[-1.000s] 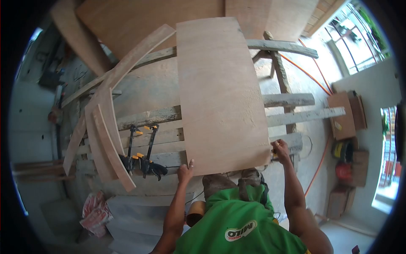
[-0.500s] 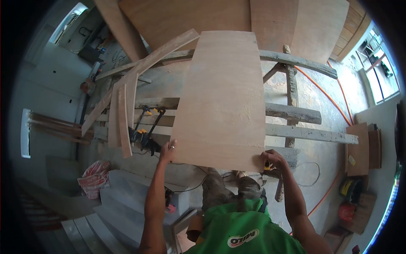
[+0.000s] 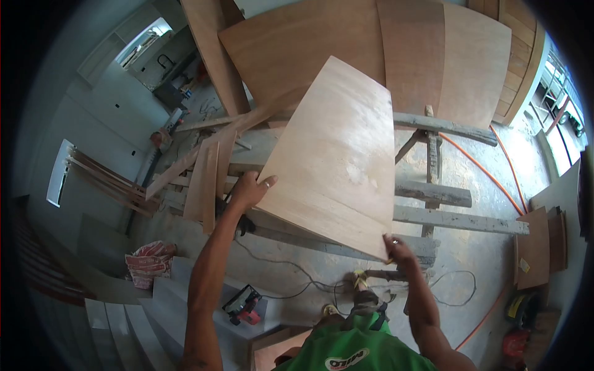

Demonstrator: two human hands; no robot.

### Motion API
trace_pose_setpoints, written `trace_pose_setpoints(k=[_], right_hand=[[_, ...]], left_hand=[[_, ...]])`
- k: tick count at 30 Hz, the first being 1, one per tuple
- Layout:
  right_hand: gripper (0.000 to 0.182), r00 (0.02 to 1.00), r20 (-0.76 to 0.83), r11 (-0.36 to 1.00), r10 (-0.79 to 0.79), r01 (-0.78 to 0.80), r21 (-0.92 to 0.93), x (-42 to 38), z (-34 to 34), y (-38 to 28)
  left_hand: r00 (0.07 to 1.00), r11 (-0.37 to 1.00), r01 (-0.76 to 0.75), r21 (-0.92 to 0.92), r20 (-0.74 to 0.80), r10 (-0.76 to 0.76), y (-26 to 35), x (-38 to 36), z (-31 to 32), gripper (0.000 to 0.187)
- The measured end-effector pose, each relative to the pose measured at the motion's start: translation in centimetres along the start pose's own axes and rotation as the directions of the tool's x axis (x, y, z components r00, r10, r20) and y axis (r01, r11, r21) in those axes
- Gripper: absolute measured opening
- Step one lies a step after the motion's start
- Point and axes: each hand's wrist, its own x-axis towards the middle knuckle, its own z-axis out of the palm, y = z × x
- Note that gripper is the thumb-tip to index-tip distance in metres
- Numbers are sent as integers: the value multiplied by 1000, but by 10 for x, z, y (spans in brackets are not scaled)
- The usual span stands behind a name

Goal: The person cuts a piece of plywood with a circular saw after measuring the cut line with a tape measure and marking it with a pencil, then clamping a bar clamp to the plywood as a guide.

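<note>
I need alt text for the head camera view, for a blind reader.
A person grips a plywood sheet with the left hand and right hand, tilted above rough timber trestles. More plywood panels lean behind.

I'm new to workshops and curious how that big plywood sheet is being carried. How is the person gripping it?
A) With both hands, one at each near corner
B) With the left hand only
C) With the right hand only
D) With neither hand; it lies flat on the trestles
A: the left hand grips the near left corner of the plywood sheet and the right hand holds its near right corner, with the sheet tilted above the trestles.
</note>
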Motion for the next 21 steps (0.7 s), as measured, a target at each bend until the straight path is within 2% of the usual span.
trace_pose_setpoints(k=[1, 2, 3, 4, 6, 7, 8, 9, 10, 11, 13, 15, 17, 19, 20, 21], right_hand=[[52, 998, 15, 961, -58, 52, 271, 8, 18, 18], [53, 997, 68, 939, -31, 5, 343, 13, 30, 20], [54, 993, 121, 907, -6, -45, 419, 13, 42, 21], [54, 994, 107, 900, -14, -34, 434, 12, 57, 15], [56, 990, 129, 762, -56, -41, 646, 4, 83, -9], [56, 992, 106, 756, -69, -17, 654, 7, 89, -10], [57, 982, 152, 718, -116, -23, 696, 15, 95, -9], [58, 967, 195, 676, -164, -34, 736, 19, 100, -9], [58, 970, 175, 667, -171, -16, 745, 16, 107, -15], [56, 980, 151, 643, -132, -31, 765, 15, 113, -21], [54, 988, 123, 614, -97, -38, 789, 13, 114, -25], [56, 992, 106, 629, -62, -43, 776, 14, 115, -22], [59, 986, 133, 668, -98, -34, 743, 14, 111, -18], [63, 976, 172, 715, -135, -24, 699, 25, 111, -5], [63, 979, 164, 746, -124, -17, 665, 34, 113, 3], [63, 981, 157, 780, -117, -7, 625, 41, 112, 9]], left_hand=[[999, 997, -42, 71, -5, 42, 22, -1, -13, 45], [998, 996, -54, 73, -12, 55, 40, 0, -24, 45], [985, 984, -174, -48, -12, 174, 57, 3, -34, 39], [957, 942, -290, -167, -16, 291, 78, 3, -44, 34], [955, 945, -287, -154, 25, 295, 140, -1, -62, 34], [958, 951, -272, -146, 47, 282, 170, -3, -65, 34], [950, 944, -297, -145, 51, 307, 194, -5, -63, 34], [917, 911, -395, -115, 15, 400, 217, -8, -56, 36], [874, 870, -486, -84, -16, 486, 237, -10, -48, 39], [865, 862, -500, -87, -10, 501, 256, -14, -41, 39], [837, 829, -543, 137, 1, 548, 285, -21, -29, 45], [838, 826, -541, 160, 22, 545, 298, -29, -18, 45], [842, 824, -534, 189, 28, 539, 303, -34, -12, 46], [710, 750, -596, 286, -248, 659, 287, -40, 0, 25], [736, 781, -589, 208, -261, 625, 276, -47, 2, 42], [733, 786, -581, 210, -286, 617, 266, -52, 1, 42]])
